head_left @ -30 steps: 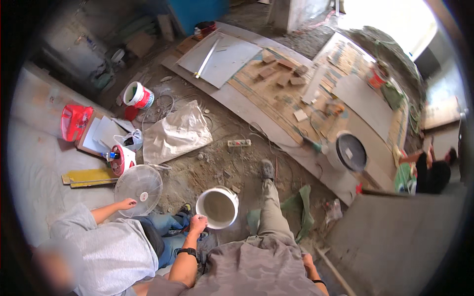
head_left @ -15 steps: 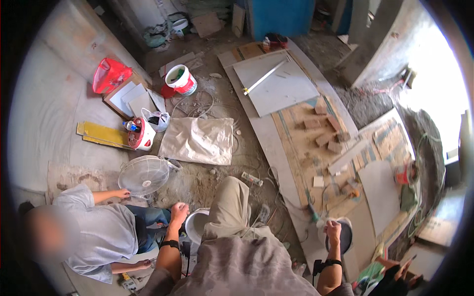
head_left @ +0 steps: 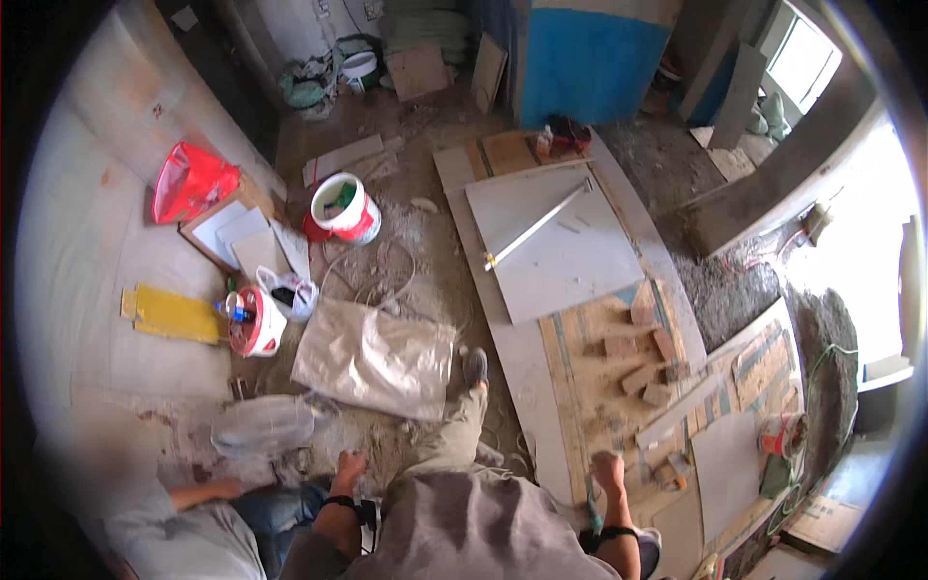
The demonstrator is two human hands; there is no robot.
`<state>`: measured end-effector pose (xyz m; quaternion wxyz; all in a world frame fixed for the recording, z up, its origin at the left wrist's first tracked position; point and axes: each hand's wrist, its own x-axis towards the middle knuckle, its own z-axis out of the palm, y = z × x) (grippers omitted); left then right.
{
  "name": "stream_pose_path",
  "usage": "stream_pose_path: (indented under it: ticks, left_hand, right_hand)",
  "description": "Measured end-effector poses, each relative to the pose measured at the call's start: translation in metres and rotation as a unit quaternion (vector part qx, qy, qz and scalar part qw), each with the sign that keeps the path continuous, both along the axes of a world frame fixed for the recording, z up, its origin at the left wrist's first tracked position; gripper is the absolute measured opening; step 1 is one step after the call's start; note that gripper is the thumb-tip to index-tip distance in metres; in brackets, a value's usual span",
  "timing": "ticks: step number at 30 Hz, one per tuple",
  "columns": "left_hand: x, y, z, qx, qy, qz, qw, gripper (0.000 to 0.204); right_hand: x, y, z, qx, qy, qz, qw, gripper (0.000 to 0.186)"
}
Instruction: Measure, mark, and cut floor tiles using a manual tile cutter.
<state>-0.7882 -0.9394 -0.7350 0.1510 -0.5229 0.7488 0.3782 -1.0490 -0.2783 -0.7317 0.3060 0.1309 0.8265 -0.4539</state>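
My left hand is low at the centre, fingers curled, beside my forward leg and near a blurred fan. My right hand is closed above cardboard-covered boards, left of an orange tool. I cannot make out whether either hand holds anything. A silvery sheet lies ahead of my foot. Brick blocks, a grey slab and a long straight bar lie on the boards.
A blurred co-worker is at lower left. Buckets, a red bag and yellow planks stand along the left wall. A loose hose crosses the floor. A blue wall stands ahead, a bright opening at right.
My view has swung toward the blue wall as I step forward. My left hand has left the bucket of grey mix, which is no longer visible; my right hand has come up into view.
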Motion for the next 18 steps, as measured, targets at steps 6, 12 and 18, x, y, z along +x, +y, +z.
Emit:
stream_pose_path:
  ticks: [6, 12, 18]
  left_hand:
    - [-0.301, -0.070, 0.093, 0.114, 0.230, 0.149, 0.955, 0.027]
    - [-0.506, -0.152, 0.130, 0.180, 0.288, 0.149, 0.929, 0.028]
    - [-0.690, -0.268, 0.138, 0.239, 0.270, 0.074, 0.930, 0.032]
  right_hand:
    - [-0.081, -0.034, -0.022, 0.055, 0.026, 0.088, 0.994, 0.014]
    - [-0.229, -0.201, 0.047, 0.005, -0.156, -0.162, 0.974, 0.018]
    - [-0.390, -0.323, 0.011, 0.002, -0.177, -0.095, 0.980, 0.017]
